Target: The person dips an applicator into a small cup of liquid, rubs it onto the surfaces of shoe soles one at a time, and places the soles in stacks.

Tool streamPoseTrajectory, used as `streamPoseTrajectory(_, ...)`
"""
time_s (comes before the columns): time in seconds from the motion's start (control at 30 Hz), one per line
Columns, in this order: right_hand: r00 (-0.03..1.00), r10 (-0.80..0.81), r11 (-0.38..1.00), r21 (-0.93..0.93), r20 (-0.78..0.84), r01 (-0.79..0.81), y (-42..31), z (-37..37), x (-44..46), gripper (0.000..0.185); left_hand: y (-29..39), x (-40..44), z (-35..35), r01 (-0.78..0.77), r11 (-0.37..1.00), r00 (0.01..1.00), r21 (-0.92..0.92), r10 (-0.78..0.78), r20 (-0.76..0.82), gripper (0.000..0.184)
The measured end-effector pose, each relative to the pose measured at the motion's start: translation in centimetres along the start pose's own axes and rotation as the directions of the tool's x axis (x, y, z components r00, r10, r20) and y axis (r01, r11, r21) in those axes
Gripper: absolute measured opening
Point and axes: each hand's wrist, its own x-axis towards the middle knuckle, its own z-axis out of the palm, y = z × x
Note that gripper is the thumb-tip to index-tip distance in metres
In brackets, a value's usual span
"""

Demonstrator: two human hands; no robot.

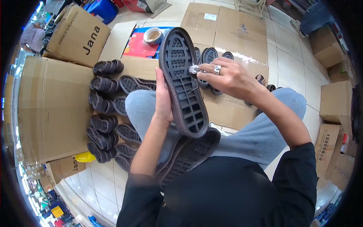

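My left hand grips the left edge of a dark brown shoe sole, holding it up with its gridded inner side facing me. In my right hand, which wears a ring, the fingers pinch a small tool with a pale, fuzzy tip. That tip touches the right rim of the sole near its middle. More soles lie on my lap beneath the held one. Beyond my hands, a round tub with a whitish rim stands on a red and blue sheet.
Stacked soles line the left side beside a large carton. Other soles lie on flattened cardboard behind my right hand. A yellow object is at lower left. Boxes stand at the right.
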Motion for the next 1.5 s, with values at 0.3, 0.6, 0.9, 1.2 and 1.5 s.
streamPoseTrajectory(0.3,0.999,0.034,0.987,0.157,-0.011,-0.031,-5.6,-1.8,-3.5,0.024,0.0,1.3,-1.5,-0.116,0.992,0.992,-0.052,0.118,0.051,0.082)
streamPoseTrajectory(0.6,0.975,0.218,0.823,0.527,0.05,-0.211,-7.2,-2.3,-4.0,0.027,0.3,2.2,-1.5,-0.226,0.972,0.971,-0.058,0.23,0.069,0.086)
streamPoseTrajectory(0.9,0.937,0.34,0.775,0.59,-0.083,-0.228,-1.5,1.4,2.3,0.013,-1.1,2.4,-1.8,-0.083,0.978,0.979,-0.194,0.116,0.17,0.077)
streamPoseTrajectory(1.2,0.99,0.043,0.972,0.233,-0.135,-0.01,-3.9,0.7,-2.4,0.021,-0.5,4.2,-1.7,-0.168,0.986,0.985,-0.012,0.168,0.041,0.082)
streamPoseTrajectory(1.5,0.914,0.372,0.596,0.713,0.162,-0.369,0.4,0.7,-2.1,0.015,0.4,6.2,-2.2,-0.048,0.994,0.996,0.099,0.041,0.077,0.083)
